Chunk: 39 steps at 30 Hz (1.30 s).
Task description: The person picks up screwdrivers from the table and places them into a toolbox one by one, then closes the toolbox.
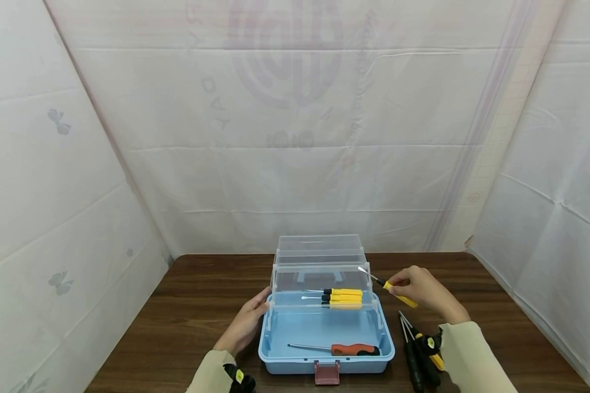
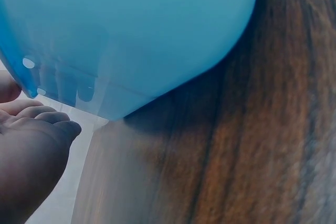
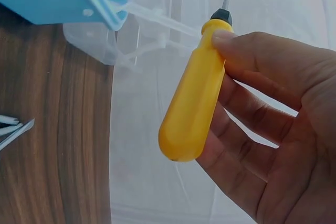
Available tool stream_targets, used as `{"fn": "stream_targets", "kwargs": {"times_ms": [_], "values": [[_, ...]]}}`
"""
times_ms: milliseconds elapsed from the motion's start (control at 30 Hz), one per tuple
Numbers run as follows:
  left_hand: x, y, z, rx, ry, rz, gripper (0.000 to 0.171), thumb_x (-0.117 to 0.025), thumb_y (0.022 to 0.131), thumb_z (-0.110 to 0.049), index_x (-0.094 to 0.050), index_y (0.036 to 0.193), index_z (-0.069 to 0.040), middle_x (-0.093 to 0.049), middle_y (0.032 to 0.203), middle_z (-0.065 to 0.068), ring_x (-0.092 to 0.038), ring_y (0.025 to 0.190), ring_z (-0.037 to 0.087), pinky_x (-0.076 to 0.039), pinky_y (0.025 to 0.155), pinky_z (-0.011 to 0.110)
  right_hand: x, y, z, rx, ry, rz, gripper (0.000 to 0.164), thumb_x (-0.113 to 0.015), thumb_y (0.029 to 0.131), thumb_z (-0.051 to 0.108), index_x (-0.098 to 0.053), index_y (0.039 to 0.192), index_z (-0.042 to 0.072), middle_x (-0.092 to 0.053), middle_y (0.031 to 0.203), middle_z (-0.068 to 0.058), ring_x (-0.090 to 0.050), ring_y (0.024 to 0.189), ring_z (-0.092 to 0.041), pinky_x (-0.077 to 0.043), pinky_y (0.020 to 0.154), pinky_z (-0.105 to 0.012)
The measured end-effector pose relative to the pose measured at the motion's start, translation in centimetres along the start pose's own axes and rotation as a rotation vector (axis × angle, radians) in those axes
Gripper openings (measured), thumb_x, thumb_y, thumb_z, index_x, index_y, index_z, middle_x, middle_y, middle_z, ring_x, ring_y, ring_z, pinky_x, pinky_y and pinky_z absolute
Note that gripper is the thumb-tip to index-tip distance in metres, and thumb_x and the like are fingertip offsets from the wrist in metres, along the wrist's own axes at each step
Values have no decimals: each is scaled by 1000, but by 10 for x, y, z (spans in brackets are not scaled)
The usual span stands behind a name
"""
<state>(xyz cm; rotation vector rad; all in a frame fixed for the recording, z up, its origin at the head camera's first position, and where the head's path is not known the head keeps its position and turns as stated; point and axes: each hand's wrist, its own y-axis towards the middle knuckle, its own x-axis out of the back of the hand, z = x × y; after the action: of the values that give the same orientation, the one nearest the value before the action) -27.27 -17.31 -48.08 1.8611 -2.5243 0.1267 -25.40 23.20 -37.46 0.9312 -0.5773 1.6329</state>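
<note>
A light-blue toolbox (image 1: 324,367) with its clear lid (image 1: 319,244) raised stands on the table. My left hand (image 1: 248,322) holds its left side near the back corner, with the thumb at the rim. Above the right rear side, my right hand (image 1: 423,286) pinches a yellow-handled screwdriver (image 3: 191,108) between thumb and fingers, its tip pointing toward the clear tray (image 1: 295,273). Inside that tray lie three yellow-handled screwdrivers (image 1: 346,298) side by side. An orange-and-black screwdriver (image 1: 354,350) lies across the front of the box bottom.
Right of the box, black-handled tools (image 1: 413,363) and a yellow-and-black one (image 1: 437,361) lie in a bunch, partly hidden by the right wrist. A reddish latch (image 1: 326,374) hangs at the box front. White sheeting (image 1: 295,180) surrounds the dark wooden table (image 1: 196,305).
</note>
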Motion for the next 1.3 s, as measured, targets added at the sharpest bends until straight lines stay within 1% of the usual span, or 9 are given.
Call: {"fn": "stream_targets", "kwargs": {"times_ms": [167,367,600,633,867,967,1067,1200,1300], "values": [[0,-1,-1,-5,0,-2,58,-42,102,-15,-17,152,2,-11,159,23,-8,146,42,-12,116,59,0,7,6,37,-6,7,17,-68,87,10,-73,100,2,-71,95,-9,-62,78,-14,-57,68,-33],[0,-1,-1,-6,4,2,59,-43,102,-17,-17,152,2,-11,159,23,-8,146,43,-12,116,60,-1,17,14,44,-12,5,16,-67,88,11,-73,101,4,-72,97,-9,-63,80,-15,-57,70,-34],[0,-1,-2,-6,3,7,59,-42,102,-17,-16,152,2,-10,159,23,-6,147,42,-10,116,59,-7,28,20,53,-13,6,16,-68,87,10,-74,100,3,-72,96,-9,-60,75,-14,-58,70,-33],[-1,-1,-2,-5,4,6,59,-42,102,-17,-16,152,2,-11,159,23,-6,147,42,-10,116,59,-8,30,21,46,-6,5,16,-68,87,10,-74,100,4,-72,96,-9,-60,75,-13,-59,70,-32],[-2,0,-2,-5,2,5,58,-41,103,-15,-16,152,2,-11,159,23,-6,147,42,-10,116,59,-13,40,29,87,11,15,16,-68,87,8,-73,101,2,-71,98,-10,-64,78,-13,-58,68,-31],[-2,0,-2,-6,5,4,58,-41,103,-15,-16,152,2,-10,160,23,-6,147,42,-10,116,59,-15,45,33,96,21,24,15,-68,87,7,-73,101,2,-71,96,-9,-63,76,-13,-58,67,-30],[-1,0,-2,-6,7,3,58,-41,102,-14,-16,152,2,-10,160,23,-6,147,42,-10,116,59,-17,49,36,123,11,36,15,-68,87,7,-74,100,3,-71,94,-7,-60,76,-14,-57,66,-29],[-1,0,-2,0,9,2,58,-41,103,-15,-16,152,1,-10,160,23,-6,147,42,-11,116,60,-21,53,42,110,12,41,14,-69,86,7,-75,99,6,-69,92,-3,-58,75,-14,-56,67,-27],[0,0,-2,1,10,0,58,-41,103,-15,-16,152,2,-10,159,23,-7,146,42,-11,116,60,-23,56,46,117,10,47,14,-69,86,6,-75,98,7,-70,92,-4,-57,74,-14,-56,67,-27]]}}
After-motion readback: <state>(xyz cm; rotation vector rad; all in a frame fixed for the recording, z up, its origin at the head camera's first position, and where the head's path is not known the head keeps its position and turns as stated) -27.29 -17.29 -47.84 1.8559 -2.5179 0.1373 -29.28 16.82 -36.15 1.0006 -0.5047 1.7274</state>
